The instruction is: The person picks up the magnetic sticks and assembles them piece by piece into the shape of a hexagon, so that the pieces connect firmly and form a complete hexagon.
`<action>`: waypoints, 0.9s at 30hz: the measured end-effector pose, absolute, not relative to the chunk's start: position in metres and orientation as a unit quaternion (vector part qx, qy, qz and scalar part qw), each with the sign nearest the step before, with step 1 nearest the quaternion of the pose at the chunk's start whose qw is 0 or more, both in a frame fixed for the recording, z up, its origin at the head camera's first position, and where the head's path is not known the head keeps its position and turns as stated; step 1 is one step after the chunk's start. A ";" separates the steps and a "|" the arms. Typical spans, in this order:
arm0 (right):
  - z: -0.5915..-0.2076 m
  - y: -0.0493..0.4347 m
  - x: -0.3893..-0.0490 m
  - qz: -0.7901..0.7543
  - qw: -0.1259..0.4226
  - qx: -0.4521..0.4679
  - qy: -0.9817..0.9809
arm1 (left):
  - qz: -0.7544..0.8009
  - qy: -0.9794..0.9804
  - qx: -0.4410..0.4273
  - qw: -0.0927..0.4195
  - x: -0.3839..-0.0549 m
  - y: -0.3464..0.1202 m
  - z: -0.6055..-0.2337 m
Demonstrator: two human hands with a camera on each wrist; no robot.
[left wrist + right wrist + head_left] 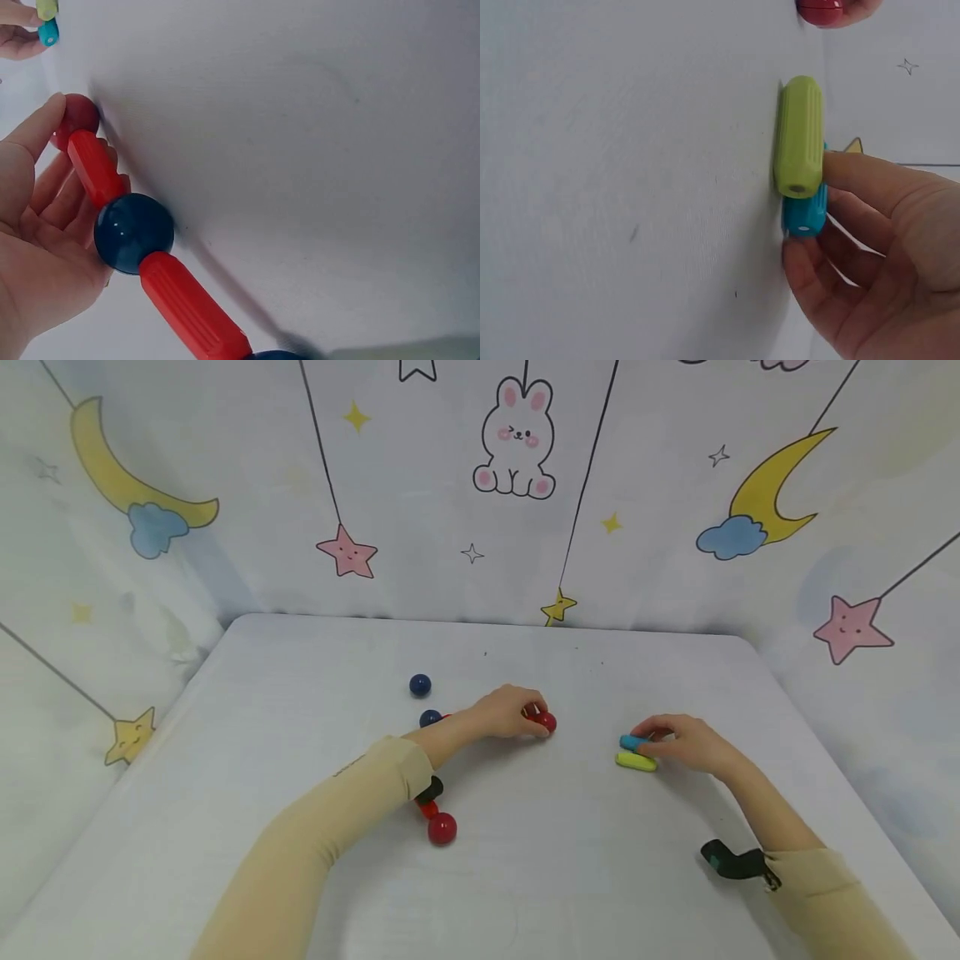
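My left hand (506, 712) grips a red ball (548, 722) at one end of a linked row of balls and ribbed rods. In the left wrist view, a red rod (94, 169) runs from that ball to a dark blue ball (135, 233). A second red rod (193, 306) leads on to another blue ball at the lower edge. My right hand (686, 743) pinches a blue rod (633, 742) between thumb and fingers. Right beside it lies a yellow-green rod (800, 139), which partly covers the blue one in the right wrist view.
Nearer to me, a larger red ball (442, 828) joins a short red piece (428, 809), partly hidden by the left sleeve. Farther back sits a dark blue ball (420, 685). A black wrist device (738, 862) hangs at the right cuff. Printed cloth walls surround the white table (570, 877).
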State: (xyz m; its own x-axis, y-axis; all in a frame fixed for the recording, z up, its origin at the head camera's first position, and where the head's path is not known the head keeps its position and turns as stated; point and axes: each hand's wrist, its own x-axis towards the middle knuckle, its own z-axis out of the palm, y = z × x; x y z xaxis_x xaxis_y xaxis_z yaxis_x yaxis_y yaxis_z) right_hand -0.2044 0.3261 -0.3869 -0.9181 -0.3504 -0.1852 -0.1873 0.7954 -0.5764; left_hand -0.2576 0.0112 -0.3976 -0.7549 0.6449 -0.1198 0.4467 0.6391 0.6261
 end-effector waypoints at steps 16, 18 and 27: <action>-0.410 0.263 -0.225 -0.341 0.122 -0.177 0.915 | 0.314 0.883 0.307 0.168 -0.261 0.005 -0.401; -0.410 0.259 -0.225 -0.352 0.123 -0.178 0.911 | 0.319 0.880 0.309 0.172 -0.261 0.004 -0.402; -0.410 0.249 -0.225 -0.358 0.110 -0.179 0.910 | 0.328 0.872 0.320 0.170 -0.260 0.003 -0.400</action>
State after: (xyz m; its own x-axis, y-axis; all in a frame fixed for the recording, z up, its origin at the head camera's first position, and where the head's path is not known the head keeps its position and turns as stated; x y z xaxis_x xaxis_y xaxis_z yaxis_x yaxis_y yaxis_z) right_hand -0.2245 0.2494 -0.4100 -0.9114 -0.4051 -0.0725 -0.2468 0.6790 -0.6914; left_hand -0.2603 0.0030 -0.4000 -0.7371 0.6702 -0.0869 0.4464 0.5793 0.6820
